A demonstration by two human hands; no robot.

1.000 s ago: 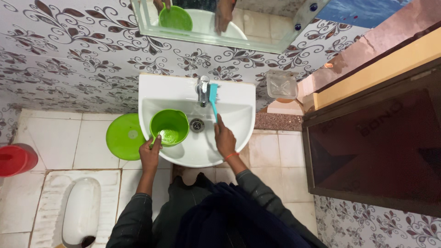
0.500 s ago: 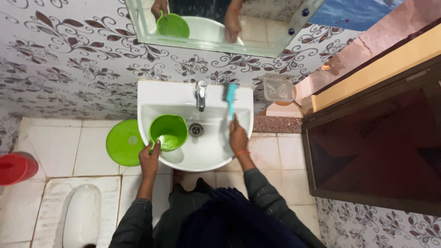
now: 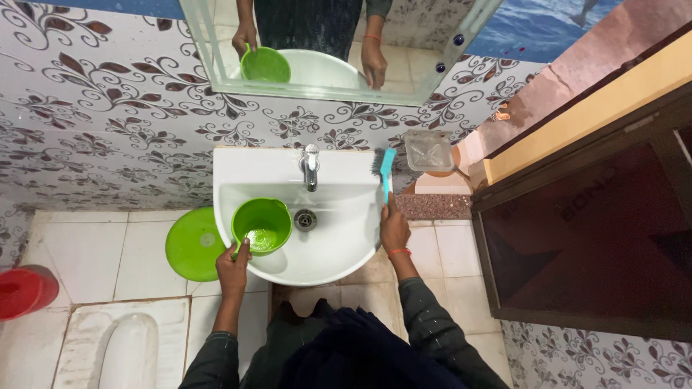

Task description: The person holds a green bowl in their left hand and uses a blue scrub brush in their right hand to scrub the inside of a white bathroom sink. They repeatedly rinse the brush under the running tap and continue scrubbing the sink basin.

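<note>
A white wall-hung sink sits against a wall of grey-and-white floral tiles, with a chrome tap at the middle of its back edge and a round drain below it. The left hand is closed around the handle of a green mug, which rests tilted inside the basin at its left side, mouth up, a little water in the bottom. The right hand grips the handle of a teal brush lying along the sink's right edge, bristles toward the back right corner.

A mirror above the sink reflects both hands and the mug. A clear soap dish is fixed to the wall just right of the sink. On the pale tiled floor, a green bucket stands just left of the sink, a red bucket at the far left, and a white squat toilet near the lower left. A dark wooden door fills the right side.
</note>
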